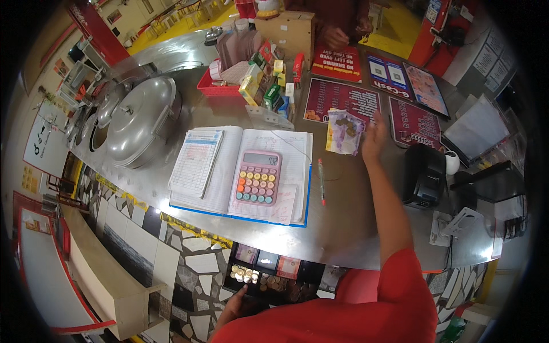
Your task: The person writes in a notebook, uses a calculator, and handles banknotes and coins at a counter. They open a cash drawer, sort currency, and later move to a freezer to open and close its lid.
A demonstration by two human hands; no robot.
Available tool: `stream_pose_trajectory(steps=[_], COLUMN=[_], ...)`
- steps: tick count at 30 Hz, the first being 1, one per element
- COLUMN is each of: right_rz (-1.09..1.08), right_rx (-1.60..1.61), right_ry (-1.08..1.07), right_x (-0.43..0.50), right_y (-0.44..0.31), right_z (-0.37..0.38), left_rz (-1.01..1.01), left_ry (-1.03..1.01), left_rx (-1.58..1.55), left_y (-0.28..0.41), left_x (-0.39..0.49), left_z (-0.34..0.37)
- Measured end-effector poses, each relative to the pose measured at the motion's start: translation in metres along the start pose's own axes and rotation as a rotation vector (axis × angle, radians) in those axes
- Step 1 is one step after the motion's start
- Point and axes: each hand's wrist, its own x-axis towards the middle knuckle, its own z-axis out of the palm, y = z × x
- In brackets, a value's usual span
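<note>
My right hand (374, 139) is stretched over the steel counter (343, 223), seen edge-on with its fingers straight. Just left of it lie several banknotes (339, 141) with coins (348, 125) on top, partly over a maroon printed menu (343, 96). Whether the hand touches the notes is unclear. Below the counter edge, my left hand (237, 303) grips the front of a black cash drawer (311, 271), thumb on the rim and fingers mostly hidden. The drawer's compartments hold banknotes (288, 266) and coins (244, 274). A pink calculator (257, 178) rests on an open notebook (296, 158).
A pen (321, 182) lies right of the notebook. Lidded metal pots (137, 120) stand at left, a red basket (221, 89) with small boxes behind. Across the counter are a person's hands (336, 37). A black device (423, 175) stands at right.
</note>
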Motion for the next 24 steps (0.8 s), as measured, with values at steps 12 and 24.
stream_pose_trajectory(steps=[12, 24], right_rz=[0.355, 0.097], right_rx=[-0.371, -0.783], right_ry=[-0.274, -0.459], right_x=[-0.136, -0.131], right_y=[-0.123, -0.146], right_z=[-0.176, -0.153], left_rz=[0.356, 0.234], left_ry=[-0.032, -0.144], left_rx=[0.282, -0.250], left_y=[0.052, 0.124], left_x=[0.078, 0.076], left_z=[0.005, 0.092])
